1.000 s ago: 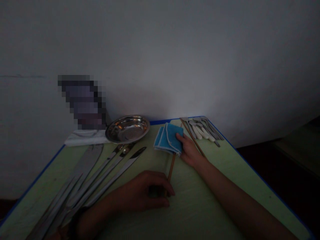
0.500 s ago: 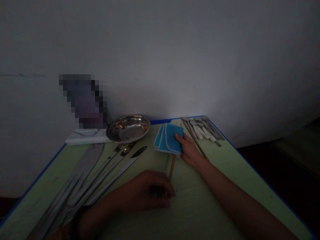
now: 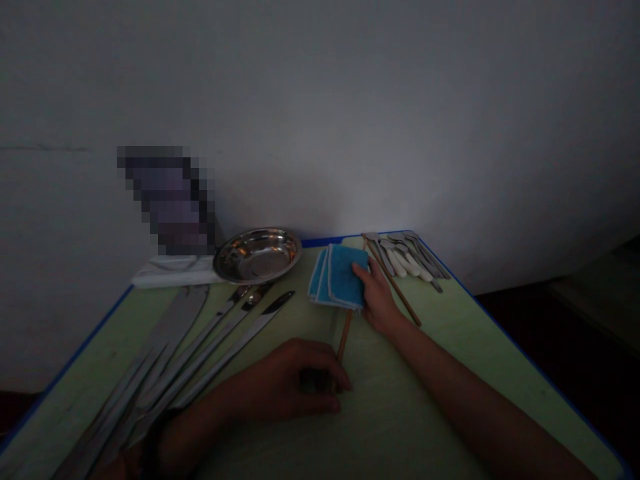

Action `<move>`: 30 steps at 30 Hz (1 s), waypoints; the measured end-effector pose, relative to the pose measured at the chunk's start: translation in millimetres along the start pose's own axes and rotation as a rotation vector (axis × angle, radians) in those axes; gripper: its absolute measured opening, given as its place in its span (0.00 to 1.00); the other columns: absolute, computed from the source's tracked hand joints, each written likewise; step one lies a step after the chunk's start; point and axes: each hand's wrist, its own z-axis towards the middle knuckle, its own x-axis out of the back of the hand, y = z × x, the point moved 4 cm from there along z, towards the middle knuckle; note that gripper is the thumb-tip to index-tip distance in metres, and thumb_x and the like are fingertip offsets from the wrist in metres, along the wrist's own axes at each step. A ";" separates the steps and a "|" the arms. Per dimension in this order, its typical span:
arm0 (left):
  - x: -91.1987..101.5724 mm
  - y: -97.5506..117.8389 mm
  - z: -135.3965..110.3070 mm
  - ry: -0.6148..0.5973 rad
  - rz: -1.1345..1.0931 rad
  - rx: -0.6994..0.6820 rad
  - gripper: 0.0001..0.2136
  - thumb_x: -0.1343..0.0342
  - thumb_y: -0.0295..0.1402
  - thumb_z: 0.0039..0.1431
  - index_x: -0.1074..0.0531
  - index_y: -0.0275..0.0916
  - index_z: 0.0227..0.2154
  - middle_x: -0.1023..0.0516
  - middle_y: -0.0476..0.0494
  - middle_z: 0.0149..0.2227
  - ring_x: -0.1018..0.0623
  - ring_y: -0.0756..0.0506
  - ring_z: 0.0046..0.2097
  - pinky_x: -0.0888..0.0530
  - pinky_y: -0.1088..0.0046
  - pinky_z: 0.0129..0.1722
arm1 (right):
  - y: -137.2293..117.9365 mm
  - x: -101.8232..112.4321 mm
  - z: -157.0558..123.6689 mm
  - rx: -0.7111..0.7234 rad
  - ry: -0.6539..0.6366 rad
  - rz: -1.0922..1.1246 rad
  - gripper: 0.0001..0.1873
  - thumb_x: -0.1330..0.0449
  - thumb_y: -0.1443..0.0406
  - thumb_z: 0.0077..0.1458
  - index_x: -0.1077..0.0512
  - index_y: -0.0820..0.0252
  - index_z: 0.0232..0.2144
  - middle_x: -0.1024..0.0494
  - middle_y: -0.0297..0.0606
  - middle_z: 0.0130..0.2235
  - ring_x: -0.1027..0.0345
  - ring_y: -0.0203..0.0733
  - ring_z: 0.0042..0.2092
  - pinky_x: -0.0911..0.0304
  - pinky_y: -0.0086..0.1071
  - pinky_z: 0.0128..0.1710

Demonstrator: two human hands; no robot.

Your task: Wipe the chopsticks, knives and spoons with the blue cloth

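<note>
Head cam: stick in L hand, blue cloth in R hand.

On the tabletop, a knife lies before the bowl. Right of the bowl come the cloth and, farther, a cutlery pile.

Grey wall stands right behind far edge of green table w/ blue edging; thin dark line (crack or mark, can't tell) runs up & left of far-left corner. Light is v. dim. Dark floor shows past right edge.
</note>
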 end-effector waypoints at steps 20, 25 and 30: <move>0.9 1.5 0.5 0.010 -0.015 0.002 0.08 0.42 0.35 0.56 0.26 0.39 0.37 0.27 0.48 0.32 0.27 0.50 0.33 0.31 0.77 0.33 | 0.5 4.6 -0.5 0.083 -0.005 -0.152 0.38 0.42 0.64 0.46 0.49 0.38 0.58 0.28 0.26 0.48 0.31 0.37 0.39 0.35 0.37 0.45; 0.5 1.1 0.4 0.008 -0.008 0.002 0.08 0.42 0.35 0.56 0.26 0.40 0.38 0.28 0.49 0.33 0.27 0.51 0.33 0.31 0.77 0.33 | 2.7 5.9 0.8 0.068 0.005 -0.158 0.38 0.42 0.64 0.46 0.50 0.38 0.58 0.26 0.25 0.45 0.31 0.37 0.38 0.37 0.37 0.48; 0.6 0.2 0.4 0.008 -0.021 0.005 0.08 0.42 0.35 0.56 0.26 0.40 0.38 0.28 0.48 0.33 0.27 0.50 0.33 0.31 0.76 0.33 | 4.5 6.0 1.3 0.058 -0.011 -0.145 0.36 0.42 0.64 0.46 0.46 0.42 0.58 0.26 0.28 0.46 0.31 0.38 0.41 0.37 0.38 0.49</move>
